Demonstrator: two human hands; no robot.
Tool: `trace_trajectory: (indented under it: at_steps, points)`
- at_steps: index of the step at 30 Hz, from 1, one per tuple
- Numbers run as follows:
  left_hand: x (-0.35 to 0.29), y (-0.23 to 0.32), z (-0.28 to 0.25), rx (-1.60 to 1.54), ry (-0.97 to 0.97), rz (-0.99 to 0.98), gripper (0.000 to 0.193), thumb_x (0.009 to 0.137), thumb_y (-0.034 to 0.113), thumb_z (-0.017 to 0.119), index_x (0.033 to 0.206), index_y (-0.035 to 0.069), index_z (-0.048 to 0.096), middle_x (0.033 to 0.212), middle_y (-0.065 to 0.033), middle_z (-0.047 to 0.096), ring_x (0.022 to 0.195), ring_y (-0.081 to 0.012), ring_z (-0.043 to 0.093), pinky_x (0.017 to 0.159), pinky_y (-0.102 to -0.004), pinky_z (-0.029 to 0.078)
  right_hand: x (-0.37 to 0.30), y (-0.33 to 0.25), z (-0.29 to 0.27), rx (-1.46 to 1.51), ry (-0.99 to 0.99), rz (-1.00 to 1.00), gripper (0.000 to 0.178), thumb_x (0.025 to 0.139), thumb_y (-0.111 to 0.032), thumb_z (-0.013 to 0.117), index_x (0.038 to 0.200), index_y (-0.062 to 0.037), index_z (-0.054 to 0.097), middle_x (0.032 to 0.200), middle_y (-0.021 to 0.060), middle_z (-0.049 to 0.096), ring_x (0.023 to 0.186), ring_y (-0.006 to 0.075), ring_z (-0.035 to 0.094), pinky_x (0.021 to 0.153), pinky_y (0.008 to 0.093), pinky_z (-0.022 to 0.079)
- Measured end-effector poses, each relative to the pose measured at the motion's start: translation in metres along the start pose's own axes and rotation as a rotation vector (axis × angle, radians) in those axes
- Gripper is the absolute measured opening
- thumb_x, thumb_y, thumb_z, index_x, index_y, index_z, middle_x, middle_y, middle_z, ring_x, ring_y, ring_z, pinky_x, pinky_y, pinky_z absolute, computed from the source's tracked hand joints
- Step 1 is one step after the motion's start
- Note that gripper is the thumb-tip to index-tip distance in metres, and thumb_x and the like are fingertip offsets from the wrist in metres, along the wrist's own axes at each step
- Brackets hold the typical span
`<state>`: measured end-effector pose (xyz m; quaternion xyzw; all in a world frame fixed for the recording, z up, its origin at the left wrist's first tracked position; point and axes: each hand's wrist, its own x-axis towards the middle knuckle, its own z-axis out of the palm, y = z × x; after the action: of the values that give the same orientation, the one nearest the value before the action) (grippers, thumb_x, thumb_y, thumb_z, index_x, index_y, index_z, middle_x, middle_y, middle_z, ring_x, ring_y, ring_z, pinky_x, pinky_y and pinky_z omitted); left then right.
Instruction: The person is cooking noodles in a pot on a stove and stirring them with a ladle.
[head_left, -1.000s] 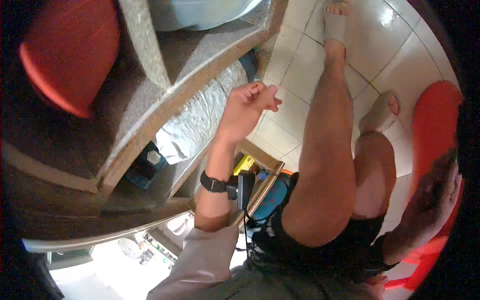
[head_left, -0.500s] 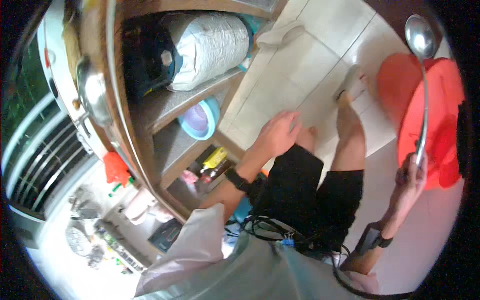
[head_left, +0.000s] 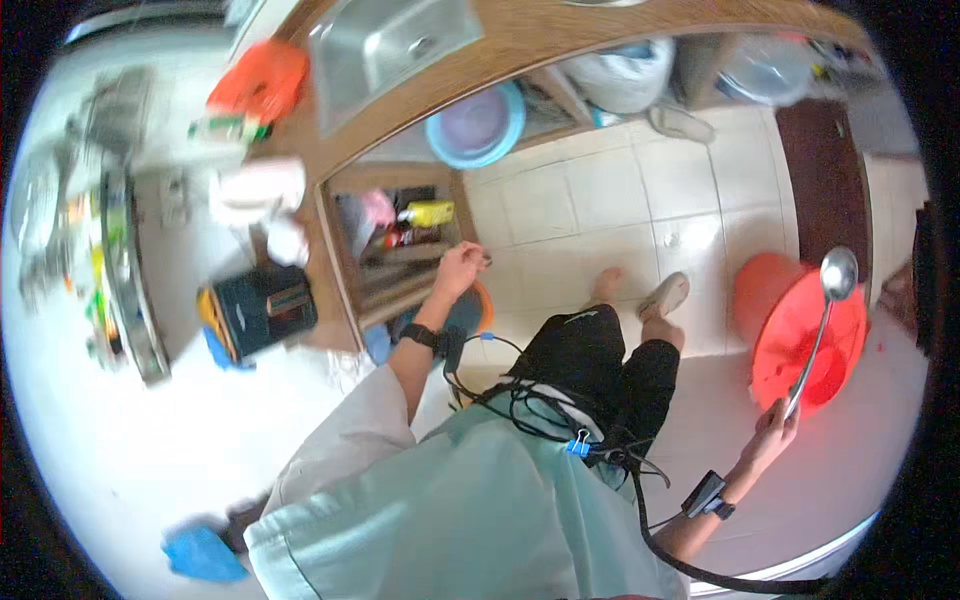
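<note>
My right hand (head_left: 775, 432), out at the right, is closed round the handle end of a long metal ladle (head_left: 839, 274). The ladle slants up and away from me, its round bowl at the far end. Behind its handle, in my view, stands a red plastic bucket (head_left: 768, 352) with a wide rim. My left hand (head_left: 460, 272) hangs beside an open cabinet shelf (head_left: 395, 285), its fingers curled together. A small dark spot shows at those fingertips, too blurred to tell what it is.
A wooden counter (head_left: 530, 42) with a steel sink (head_left: 385, 50) runs along the far left. Beneath it are a blue basin (head_left: 475, 140), a yellow package (head_left: 428, 213) and a white sack (head_left: 625, 75). A red bag (head_left: 262, 82) lies on the counter. Cables hang at my waist.
My view has swung, bringing the sink and more counter in. My right hand and the ladle are lower in view, still in grip. My left hand appears further left, by the lower shelf.
</note>
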<state>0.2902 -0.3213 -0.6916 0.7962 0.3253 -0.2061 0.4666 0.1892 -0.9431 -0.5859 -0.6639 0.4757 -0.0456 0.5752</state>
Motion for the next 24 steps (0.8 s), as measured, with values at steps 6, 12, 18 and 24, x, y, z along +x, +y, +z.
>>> trace_trajectory:
  at_steps: [6, 12, 18, 24]
  points:
    - [-0.122, -0.14, -0.093, -0.096, 0.199, -0.386, 0.024, 0.095, 0.024, 0.059, 0.092, 0.002, 0.068, 0.072, -0.006, 0.067, 0.067, -0.0171, 0.067, 0.057, -0.0312, 0.053, -0.003, -0.054, 0.019, 0.011, -0.163, -0.158, 0.014, 0.099, -0.02, 0.063, 0.102, -0.0073, 0.059, 0.07, -0.0082, 0.04, 0.056, 0.0002, 0.033, 0.048, 0.0206, 0.022]
    - [-0.25, -0.246, -0.049, -0.518, 0.325, -0.644, 0.02, 0.091, 0.032, 0.061, 0.092, 0.013, 0.064, 0.08, -0.0042, 0.068, 0.06, -0.0212, 0.063, 0.057, -0.038, 0.051, 0.051, -0.073, 0.007, -0.137, -0.312, -0.231, 0.018, 0.099, -0.017, 0.061, 0.11, -0.0036, 0.062, 0.069, -0.0081, 0.039, 0.055, 0.0014, 0.033, 0.046, 0.0218, 0.021]
    - [-0.283, -0.207, 0.053, -0.575, 0.486, -0.69, 0.022, 0.091, 0.03, 0.059, 0.093, 0.008, 0.063, 0.079, -0.0059, 0.068, 0.061, -0.0203, 0.063, 0.054, -0.0367, 0.049, 0.162, -0.166, -0.018, -0.497, -0.574, -0.381, 0.012, 0.098, -0.015, 0.057, 0.094, -0.0045, 0.06, 0.067, -0.0072, 0.041, 0.054, 0.0032, 0.033, 0.046, 0.0243, 0.024]
    - [-0.283, -0.092, 0.185, -0.471, 0.216, -0.862, 0.029, 0.095, 0.027, 0.053, 0.107, 0.005, 0.066, 0.089, -0.0101, 0.073, 0.073, -0.022, 0.07, 0.062, -0.0404, 0.057, 0.226, -0.261, -0.041, -0.818, -0.778, -0.349, 0.023, 0.095, -0.023, 0.058, 0.079, -0.0073, 0.053, 0.061, -0.0058, 0.042, 0.049, 0.0043, 0.033, 0.042, 0.027, 0.023]
